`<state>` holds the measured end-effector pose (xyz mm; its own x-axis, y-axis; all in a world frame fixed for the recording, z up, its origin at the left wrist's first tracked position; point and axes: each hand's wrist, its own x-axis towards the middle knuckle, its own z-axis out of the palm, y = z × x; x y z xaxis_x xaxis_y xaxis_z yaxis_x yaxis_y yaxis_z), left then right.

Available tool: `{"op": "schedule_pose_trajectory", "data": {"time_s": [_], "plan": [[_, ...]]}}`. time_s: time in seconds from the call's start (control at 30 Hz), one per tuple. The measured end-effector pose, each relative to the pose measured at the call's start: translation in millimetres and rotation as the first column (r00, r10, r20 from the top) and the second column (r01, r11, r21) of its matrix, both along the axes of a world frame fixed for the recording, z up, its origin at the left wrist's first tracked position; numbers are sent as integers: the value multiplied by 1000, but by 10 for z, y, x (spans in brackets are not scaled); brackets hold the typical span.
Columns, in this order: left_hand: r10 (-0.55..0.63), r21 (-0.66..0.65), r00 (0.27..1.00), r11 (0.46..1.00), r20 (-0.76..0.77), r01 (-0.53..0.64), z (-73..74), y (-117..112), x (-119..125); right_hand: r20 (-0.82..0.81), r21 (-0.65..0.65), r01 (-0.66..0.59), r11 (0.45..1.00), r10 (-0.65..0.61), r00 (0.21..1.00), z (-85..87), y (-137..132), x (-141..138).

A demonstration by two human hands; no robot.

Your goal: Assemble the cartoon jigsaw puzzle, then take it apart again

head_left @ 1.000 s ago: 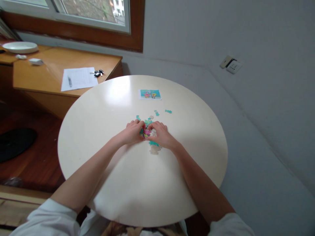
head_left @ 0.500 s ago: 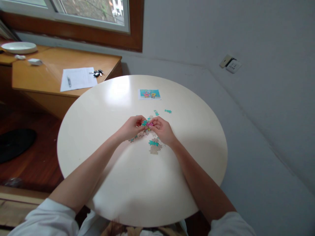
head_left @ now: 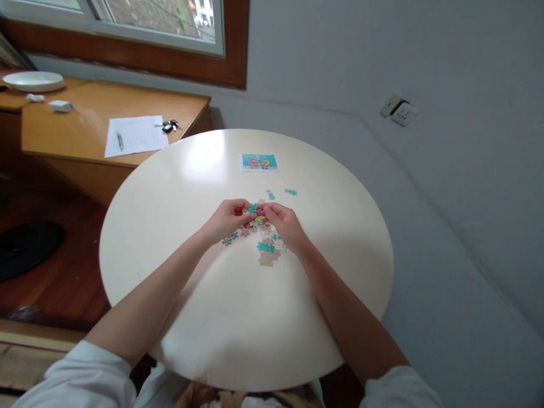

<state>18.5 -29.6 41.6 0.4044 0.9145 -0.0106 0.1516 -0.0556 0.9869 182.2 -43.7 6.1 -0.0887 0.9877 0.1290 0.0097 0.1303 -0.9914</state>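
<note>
Both my hands meet above a spread of jigsaw puzzle pieces [head_left: 267, 258] near the middle of the round white table [head_left: 238, 317]. My left hand [head_left: 232, 220] is closed, with teal puzzle pieces [head_left: 253, 208] pinched at its fingertips. Close beside it, my right hand [head_left: 283, 222] pinches a pink puzzle piece [head_left: 260, 212]. The held pieces touch or nearly touch; whether they are joined I cannot tell. Under the hands lie grey-backed and coloured pieces, partly hidden. A short strip of teal pieces [head_left: 291, 192] sits beyond my right hand.
A small picture card [head_left: 259, 162] with cartoon figures lies toward the table's far side. On the wooden desk [head_left: 68, 136] at left are a sheet of paper [head_left: 136, 139] with a pen, a bunch of keys [head_left: 169, 126] and a white dish [head_left: 34, 82]. A wall rises at right.
My fingers have shifted slightly around the held pieces, and the pink piece is turned and more covered by the fingers. Several pieces below my right hand show more now.
</note>
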Motion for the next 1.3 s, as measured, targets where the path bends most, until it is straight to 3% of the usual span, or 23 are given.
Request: {"op": "schedule_pose_trajectory", "data": {"time_s": [0.1,0.33,0.47,0.57,0.7,0.83,0.97,1.1,1.3], "plan": [[-7,-21,1000,1000,17,7,-6,-11,19,-32,-17,-16,1000,15,999,2,-8,-22],[-38,-71,995,996,91,45,14,-28,17,-35,-37,82,996,-83,996,-19,31,28],[-5,-118,991,993,134,21,11,-18,7,106,128,181,975,-195,975,19,14,41],[33,-169,983,986,180,-2,-1,-9,12,200,226,146,963,-193,961,41,-24,14],[60,-160,980,987,190,-29,-15,-5,21,184,136,21,990,-46,982,23,-44,-20],[59,-153,986,988,154,-35,-48,15,8,52,66,-25,997,22,998,29,-33,-24],[49,-102,997,994,60,-42,-110,55,-10,-12,33,-12,999,12,1000,49,-19,-20],[59,36,996,998,-74,-56,-127,51,-5,6,17,20,1000,-20,1000,29,-7,-20],[-5,83,999,996,-46,9,-65,-3,13,32,-36,-9,999,10,999,24,-39,-30]]}}
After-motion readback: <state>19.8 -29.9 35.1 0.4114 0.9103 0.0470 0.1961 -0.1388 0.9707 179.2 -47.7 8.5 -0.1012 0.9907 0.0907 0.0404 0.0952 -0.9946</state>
